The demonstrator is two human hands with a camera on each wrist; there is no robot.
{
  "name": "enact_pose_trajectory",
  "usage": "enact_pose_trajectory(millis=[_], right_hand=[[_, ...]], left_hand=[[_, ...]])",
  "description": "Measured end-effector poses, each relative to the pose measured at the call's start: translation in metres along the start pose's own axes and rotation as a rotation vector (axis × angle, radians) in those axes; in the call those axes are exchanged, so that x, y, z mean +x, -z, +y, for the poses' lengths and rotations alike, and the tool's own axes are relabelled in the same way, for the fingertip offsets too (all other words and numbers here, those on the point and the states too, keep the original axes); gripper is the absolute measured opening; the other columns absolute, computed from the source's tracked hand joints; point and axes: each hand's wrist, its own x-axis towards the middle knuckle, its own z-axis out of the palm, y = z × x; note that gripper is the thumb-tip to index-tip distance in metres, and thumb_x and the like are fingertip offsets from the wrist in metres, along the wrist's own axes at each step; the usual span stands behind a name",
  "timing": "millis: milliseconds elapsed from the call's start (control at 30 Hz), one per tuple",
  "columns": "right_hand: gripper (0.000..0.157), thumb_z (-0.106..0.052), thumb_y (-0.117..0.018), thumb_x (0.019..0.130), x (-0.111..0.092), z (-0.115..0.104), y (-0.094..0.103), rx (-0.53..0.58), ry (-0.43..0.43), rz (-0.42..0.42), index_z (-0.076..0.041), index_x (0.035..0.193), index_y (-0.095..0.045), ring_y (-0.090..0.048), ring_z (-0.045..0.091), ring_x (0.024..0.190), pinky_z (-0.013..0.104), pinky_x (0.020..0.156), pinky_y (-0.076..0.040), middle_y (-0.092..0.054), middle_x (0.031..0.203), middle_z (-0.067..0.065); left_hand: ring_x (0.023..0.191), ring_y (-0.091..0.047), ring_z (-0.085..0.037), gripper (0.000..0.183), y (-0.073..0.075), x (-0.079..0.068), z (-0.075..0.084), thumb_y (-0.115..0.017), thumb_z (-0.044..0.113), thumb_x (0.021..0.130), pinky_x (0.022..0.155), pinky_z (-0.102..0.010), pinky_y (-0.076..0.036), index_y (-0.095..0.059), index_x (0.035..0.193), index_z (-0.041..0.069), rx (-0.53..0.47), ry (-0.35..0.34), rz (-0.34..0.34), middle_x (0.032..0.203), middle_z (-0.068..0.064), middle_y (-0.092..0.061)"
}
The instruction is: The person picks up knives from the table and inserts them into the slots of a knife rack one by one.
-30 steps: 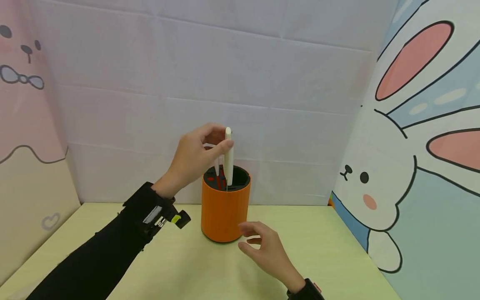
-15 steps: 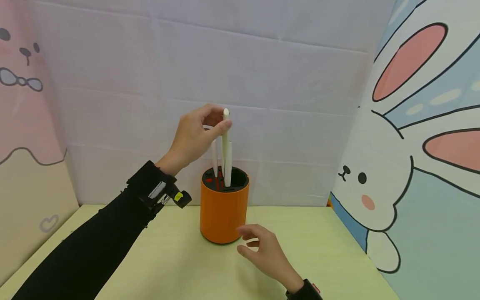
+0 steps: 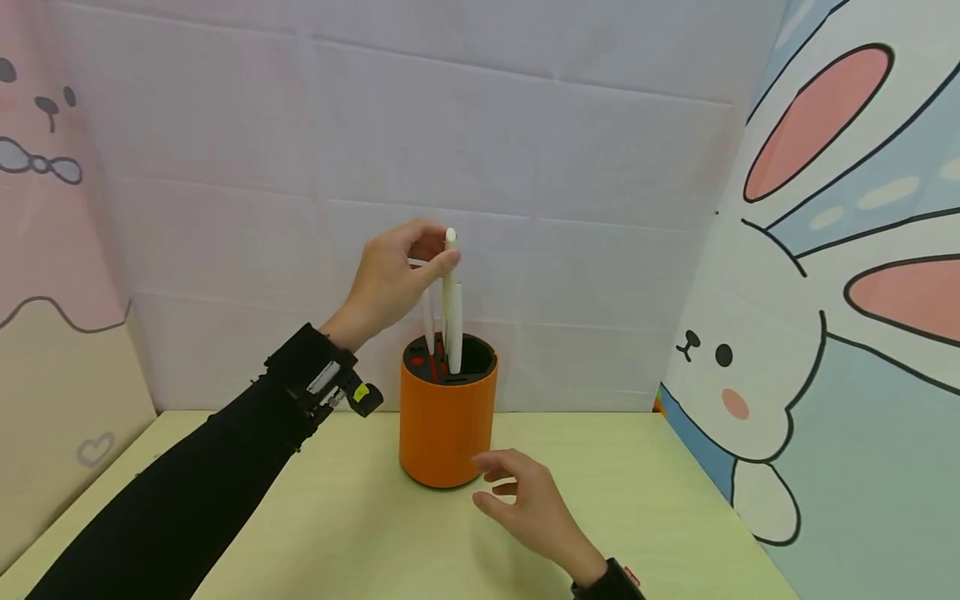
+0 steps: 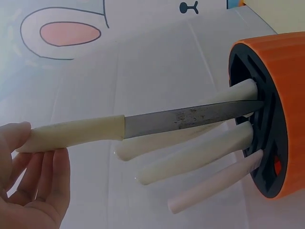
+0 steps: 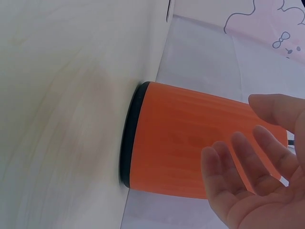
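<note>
Left wrist view, with head view for placing; all places taken from the orange knife block (image 4: 290,95), upright on the table (image 3: 337,517).

1. Knife (image 4: 140,127): one, pale handle, metal blade with dark marks. Above the block, blade directed down at its dark slotted top. Tip at or over the slots; whether any of it is inside cannot be told.

2. Left hand (image 3: 390,275): above the block, thumb and fingers pinched on the end of the knife's handle.

3. Further handles (image 4: 195,156): three, two whitish, one faintly pink, rising from the block's top near the blade.

4. Right hand (image 3: 528,496): near the block's lower right, on the person's side. Thumb and fingers apart, loosely bent, holding nothing.

5. Step, as judged: knife at the slots; inward or outward not settled.

6. Next move, as judged: calls for a secure pinch and a blade lined up with its slot, clear of neighbouring handles; the right hand is placed to steady the block if needed.
</note>
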Motion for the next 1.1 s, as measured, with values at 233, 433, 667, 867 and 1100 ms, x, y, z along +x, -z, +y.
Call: enact_pose_trajectory(millis=[233, 433, 667, 867, 1100], right_hand=[[0.037, -0.015, -0.074, 0.085, 0.000, 0.000, -0.001, 0.001, -0.009, -0.006, -0.026, 0.117, -0.060, -0.059, 0.014, 0.095, 0.028, 0.079, -0.054, -0.061, 0.110, -0.007], [0.037, -0.015, -0.074, 0.085, 0.001, 0.000, -0.001, -0.006, -0.012, -0.008, -0.026, 0.117, -0.060, -0.059, 0.012, 0.095, 0.026, 0.079, -0.054, -0.061, 0.110, -0.007], [0.036, -0.015, -0.074, 0.085, 0.000, 0.001, -0.001, -0.005, 0.002, -0.007, -0.025, 0.117, -0.060, -0.059, 0.012, 0.095, 0.026, 0.078, -0.054, -0.061, 0.110, -0.007], [0.036, -0.016, -0.074, 0.085, 0.000, 0.000, -0.001, -0.001, 0.001, -0.009, -0.024, 0.117, -0.060, -0.059, 0.013, 0.095, 0.026, 0.079, -0.054, -0.061, 0.111, -0.007], [0.035, -0.017, -0.074, 0.086, 0.001, 0.000, -0.001, 0.003, 0.001, -0.013, -0.024, 0.117, -0.060, -0.059, 0.013, 0.095, 0.026, 0.078, -0.054, -0.061, 0.111, -0.007]], left_hand=[[0.086, -0.060, -0.005, 0.026, -0.006, -0.006, -0.007, -0.064, 0.036, 0.093, 0.077, -0.030, -0.052, -0.062, 0.113, 0.018, -0.002, 0.010, -0.028, 0.096, 0.009, -0.064], [0.085, -0.060, -0.007, 0.028, -0.011, -0.011, -0.015, -0.065, 0.035, 0.093, 0.075, -0.031, -0.053, -0.062, 0.113, 0.017, 0.010, 0.031, -0.041, 0.097, 0.008, -0.065], [0.085, -0.060, -0.007, 0.029, -0.016, -0.016, -0.023, -0.064, 0.034, 0.093, 0.075, -0.031, -0.052, -0.061, 0.114, 0.014, 0.018, 0.049, -0.062, 0.097, 0.007, -0.065], [0.085, -0.060, -0.007, 0.029, -0.019, -0.020, -0.030, -0.064, 0.034, 0.093, 0.075, -0.031, -0.052, -0.061, 0.114, 0.014, 0.024, 0.054, -0.063, 0.097, 0.006, -0.064], [0.086, -0.059, -0.008, 0.028, -0.020, -0.026, -0.035, -0.063, 0.034, 0.094, 0.076, -0.032, -0.052, -0.060, 0.114, 0.016, 0.031, 0.077, -0.074, 0.099, 0.006, -0.063]])
